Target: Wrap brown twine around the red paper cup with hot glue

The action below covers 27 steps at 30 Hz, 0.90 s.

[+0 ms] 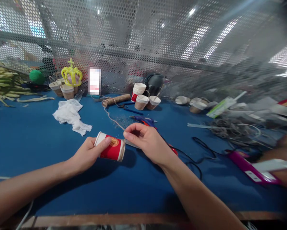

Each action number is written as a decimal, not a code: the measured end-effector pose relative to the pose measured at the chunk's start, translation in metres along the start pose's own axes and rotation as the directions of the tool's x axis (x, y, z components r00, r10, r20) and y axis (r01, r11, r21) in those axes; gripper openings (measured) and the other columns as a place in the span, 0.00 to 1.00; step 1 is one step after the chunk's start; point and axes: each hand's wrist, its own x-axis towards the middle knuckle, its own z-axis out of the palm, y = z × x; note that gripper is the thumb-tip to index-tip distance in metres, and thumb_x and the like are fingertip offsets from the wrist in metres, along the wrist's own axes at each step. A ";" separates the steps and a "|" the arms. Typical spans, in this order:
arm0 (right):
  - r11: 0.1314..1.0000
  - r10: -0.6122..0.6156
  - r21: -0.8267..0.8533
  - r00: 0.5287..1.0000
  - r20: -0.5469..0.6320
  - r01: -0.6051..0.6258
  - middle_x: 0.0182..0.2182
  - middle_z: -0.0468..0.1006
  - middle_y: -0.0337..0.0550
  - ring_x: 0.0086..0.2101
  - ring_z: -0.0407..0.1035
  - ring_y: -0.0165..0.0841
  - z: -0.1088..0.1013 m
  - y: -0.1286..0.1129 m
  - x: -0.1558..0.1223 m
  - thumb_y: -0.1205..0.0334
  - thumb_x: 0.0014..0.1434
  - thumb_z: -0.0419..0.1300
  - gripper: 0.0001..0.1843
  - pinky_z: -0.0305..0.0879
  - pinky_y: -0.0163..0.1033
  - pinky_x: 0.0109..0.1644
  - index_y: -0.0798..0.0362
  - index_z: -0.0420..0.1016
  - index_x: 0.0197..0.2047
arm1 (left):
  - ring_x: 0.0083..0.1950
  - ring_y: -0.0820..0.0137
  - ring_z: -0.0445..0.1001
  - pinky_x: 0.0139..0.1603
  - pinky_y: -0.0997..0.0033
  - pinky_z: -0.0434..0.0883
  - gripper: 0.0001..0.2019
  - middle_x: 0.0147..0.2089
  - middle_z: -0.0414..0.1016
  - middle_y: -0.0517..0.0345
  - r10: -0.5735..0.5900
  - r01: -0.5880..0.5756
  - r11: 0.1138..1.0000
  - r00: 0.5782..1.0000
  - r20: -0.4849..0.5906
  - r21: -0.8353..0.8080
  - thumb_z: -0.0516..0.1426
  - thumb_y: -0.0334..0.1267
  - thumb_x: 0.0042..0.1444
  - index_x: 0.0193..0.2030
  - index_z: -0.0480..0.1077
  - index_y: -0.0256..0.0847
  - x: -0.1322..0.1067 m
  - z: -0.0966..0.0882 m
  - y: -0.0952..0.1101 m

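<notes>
Head view | left hand (90, 152): curled round red cup (109, 152), tipped sideways over blue table (133, 198) | right hand (150, 142): thumb and finger pinching twine (114, 120) at cup's wrapped end | advisable: steady tension, turns laid snug

A single view, from the wearer's head, looks forward and down across the bench (85, 198). It stands on the near side: the bench's front edge (105, 219) crosses the bottom of the frame, while the mesh (119, 35) closes off the far side and fills the top. The left forearm (44, 177) enters from the lower left and the right forearm (193, 188) from below, right of centre. The left grip (87, 151) and right grip (148, 140) sit mid-frame, near enough to make out fingers, with the cup (113, 152) between them. The field is wide (its right side is smeared by blur, and its upper right corner goes dark).
</notes>
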 end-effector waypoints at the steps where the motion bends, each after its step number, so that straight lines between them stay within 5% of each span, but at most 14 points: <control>1: 1.000 -0.013 -0.011 1.000 -0.007 0.013 0.26 0.71 0.38 0.27 0.63 0.27 0.000 0.000 0.000 0.59 0.52 0.58 0.07 0.60 0.34 0.31 0.54 0.70 0.30 | 0.19 0.79 0.55 0.21 0.77 0.55 0.20 0.17 0.63 0.64 -0.001 0.001 1.000 1.000 -0.008 0.008 0.56 0.53 0.45 0.19 0.67 0.36 0.000 0.000 0.001; 17: 0.997 -0.040 -0.072 0.999 -0.007 0.039 0.25 0.72 0.38 0.27 0.64 0.27 0.001 0.003 0.001 0.60 0.53 0.57 0.06 0.61 0.34 0.32 0.55 0.70 0.29 | 0.20 0.78 0.58 0.23 0.77 0.57 0.20 0.18 0.66 0.63 -0.059 0.060 0.998 0.998 0.011 -0.023 0.55 0.55 0.45 0.20 0.67 0.36 0.000 0.000 0.000; 27: 1.000 0.015 -0.027 1.000 0.023 -0.014 0.24 0.71 0.38 0.25 0.62 0.26 0.003 0.005 0.002 0.60 0.52 0.58 0.07 0.60 0.33 0.29 0.55 0.70 0.28 | 0.20 0.77 0.57 0.21 0.77 0.57 0.20 0.17 0.65 0.61 0.046 -0.046 0.997 0.999 0.005 0.065 0.55 0.52 0.47 0.20 0.68 0.36 -0.002 -0.002 -0.002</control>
